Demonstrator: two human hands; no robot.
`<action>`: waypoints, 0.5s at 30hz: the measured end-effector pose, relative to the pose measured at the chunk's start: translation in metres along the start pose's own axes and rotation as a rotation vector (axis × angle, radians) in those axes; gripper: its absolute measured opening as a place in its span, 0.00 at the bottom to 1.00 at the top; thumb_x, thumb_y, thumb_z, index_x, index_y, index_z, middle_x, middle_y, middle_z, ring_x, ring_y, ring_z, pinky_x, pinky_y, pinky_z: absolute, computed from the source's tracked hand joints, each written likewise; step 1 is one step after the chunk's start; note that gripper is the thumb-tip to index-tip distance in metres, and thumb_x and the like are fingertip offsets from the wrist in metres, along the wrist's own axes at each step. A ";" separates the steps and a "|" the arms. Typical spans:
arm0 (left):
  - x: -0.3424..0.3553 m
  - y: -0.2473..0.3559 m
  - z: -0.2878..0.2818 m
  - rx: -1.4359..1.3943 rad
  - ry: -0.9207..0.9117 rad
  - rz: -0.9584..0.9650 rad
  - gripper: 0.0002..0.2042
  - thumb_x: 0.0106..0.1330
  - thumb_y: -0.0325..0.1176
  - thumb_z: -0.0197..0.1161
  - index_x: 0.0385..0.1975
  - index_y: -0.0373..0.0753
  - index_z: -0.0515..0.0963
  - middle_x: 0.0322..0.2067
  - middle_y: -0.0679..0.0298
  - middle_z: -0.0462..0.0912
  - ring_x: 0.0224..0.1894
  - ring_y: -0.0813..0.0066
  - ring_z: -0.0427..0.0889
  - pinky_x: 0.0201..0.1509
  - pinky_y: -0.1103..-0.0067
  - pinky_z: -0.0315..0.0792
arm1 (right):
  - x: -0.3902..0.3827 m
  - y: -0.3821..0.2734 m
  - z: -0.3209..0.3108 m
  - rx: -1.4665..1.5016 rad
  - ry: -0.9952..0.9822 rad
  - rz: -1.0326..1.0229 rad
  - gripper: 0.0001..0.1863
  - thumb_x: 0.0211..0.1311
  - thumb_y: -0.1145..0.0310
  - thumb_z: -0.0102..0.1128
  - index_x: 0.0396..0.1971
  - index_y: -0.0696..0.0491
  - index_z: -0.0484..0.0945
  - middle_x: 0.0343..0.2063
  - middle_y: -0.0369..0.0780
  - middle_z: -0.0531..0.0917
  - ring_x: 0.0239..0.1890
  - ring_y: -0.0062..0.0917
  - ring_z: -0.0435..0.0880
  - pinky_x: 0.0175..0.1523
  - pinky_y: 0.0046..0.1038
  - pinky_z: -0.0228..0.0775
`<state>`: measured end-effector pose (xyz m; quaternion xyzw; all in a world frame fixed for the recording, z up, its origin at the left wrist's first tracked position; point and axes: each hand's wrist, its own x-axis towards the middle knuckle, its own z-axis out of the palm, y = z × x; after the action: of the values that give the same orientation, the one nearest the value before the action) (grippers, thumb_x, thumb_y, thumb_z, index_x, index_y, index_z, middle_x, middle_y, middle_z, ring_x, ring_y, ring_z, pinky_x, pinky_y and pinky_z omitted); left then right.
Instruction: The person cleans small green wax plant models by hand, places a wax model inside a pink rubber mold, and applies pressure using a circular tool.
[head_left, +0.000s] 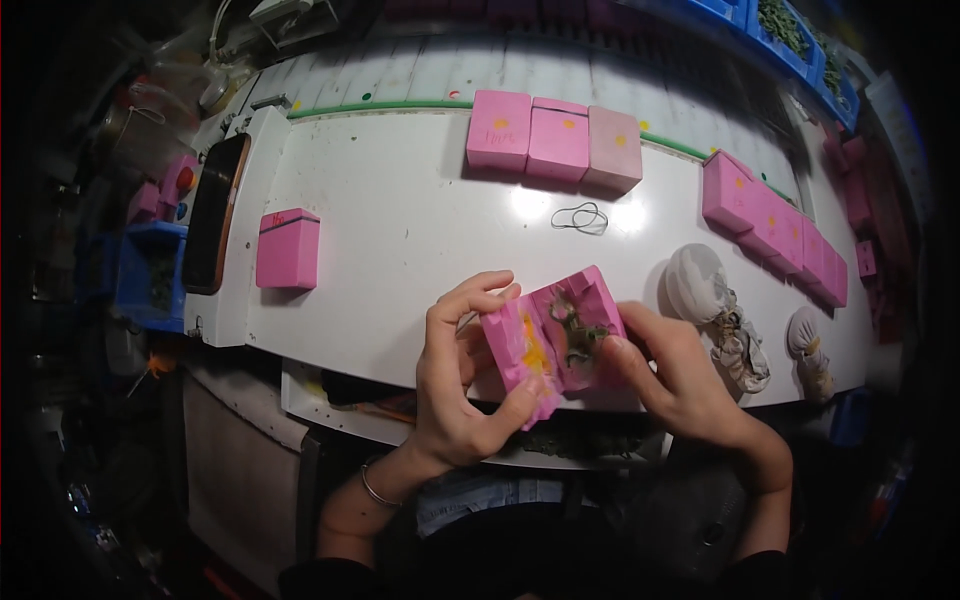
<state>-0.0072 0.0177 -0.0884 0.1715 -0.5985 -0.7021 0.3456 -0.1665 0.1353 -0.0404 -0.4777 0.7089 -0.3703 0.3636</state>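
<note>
Pink block (604, 303) open, green piece (580, 340) inside

Held up between both hands, over the near edge of the white table (380, 200), spread like a book. On the left half, a yellow patch (534, 345). In the right half, the green piece, lying in the hollow.

Already opened, by the look; green piece not yet out. Cannot tell whether stuck or loose.

Left hand (450, 395): wrapped round the left half, thumb on the near end, other fingers bent at the far side. Right hand (685, 375): at the right half, thumb and first finger close together by the green piece. Cannot tell whether pinching or just touching.

Farther off, thin dark loops (580, 210), then three closed blocks (558, 140) in a line. To the left, one lone block (288, 252), also closed. To the right, a round white bag (697, 283), a smaller bag (806, 333) and a row of more blocks (775, 230). Cannot tell whether finished or waiting.
</note>
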 end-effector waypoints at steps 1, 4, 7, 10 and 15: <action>0.001 -0.001 -0.004 -0.001 -0.006 0.006 0.29 0.47 0.21 0.59 0.51 0.31 0.58 0.53 0.47 0.66 0.55 0.59 0.70 0.57 0.72 0.68 | 0.002 -0.003 0.000 0.031 0.081 0.014 0.07 0.62 0.73 0.52 0.36 0.60 0.69 0.21 0.45 0.74 0.23 0.37 0.73 0.31 0.31 0.66; 0.003 0.005 -0.008 0.495 -0.085 0.212 0.15 0.47 0.25 0.64 0.36 0.35 0.69 0.40 0.55 0.77 0.51 0.56 0.72 0.52 0.71 0.69 | 0.009 -0.007 0.004 -0.185 0.284 -0.094 0.08 0.56 0.77 0.55 0.36 0.57 0.71 0.25 0.44 0.74 0.26 0.37 0.74 0.32 0.32 0.67; -0.008 0.007 0.001 0.615 -0.148 0.299 0.12 0.46 0.23 0.67 0.31 0.37 0.74 0.36 0.60 0.77 0.43 0.62 0.75 0.46 0.73 0.70 | 0.019 -0.008 0.014 -0.592 0.486 -0.353 0.13 0.43 0.78 0.60 0.32 0.55 0.73 0.31 0.42 0.71 0.31 0.35 0.73 0.34 0.32 0.67; -0.024 -0.002 0.016 0.579 -0.126 0.375 0.13 0.46 0.25 0.72 0.31 0.35 0.78 0.35 0.59 0.77 0.41 0.61 0.76 0.44 0.72 0.72 | 0.020 -0.018 0.022 -0.708 0.508 -0.389 0.15 0.34 0.75 0.63 0.29 0.56 0.75 0.29 0.41 0.72 0.31 0.33 0.72 0.34 0.30 0.67; -0.031 0.007 0.007 0.525 -0.194 0.284 0.15 0.52 0.35 0.71 0.35 0.32 0.80 0.37 0.57 0.76 0.41 0.63 0.76 0.43 0.74 0.73 | 0.022 0.000 0.036 -0.558 0.589 -0.533 0.20 0.36 0.80 0.62 0.38 0.60 0.76 0.33 0.43 0.76 0.32 0.35 0.76 0.33 0.30 0.70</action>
<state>0.0121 0.0438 -0.0857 0.1014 -0.8075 -0.4814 0.3255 -0.1411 0.1082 -0.0605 -0.5969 0.7068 -0.3656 -0.1021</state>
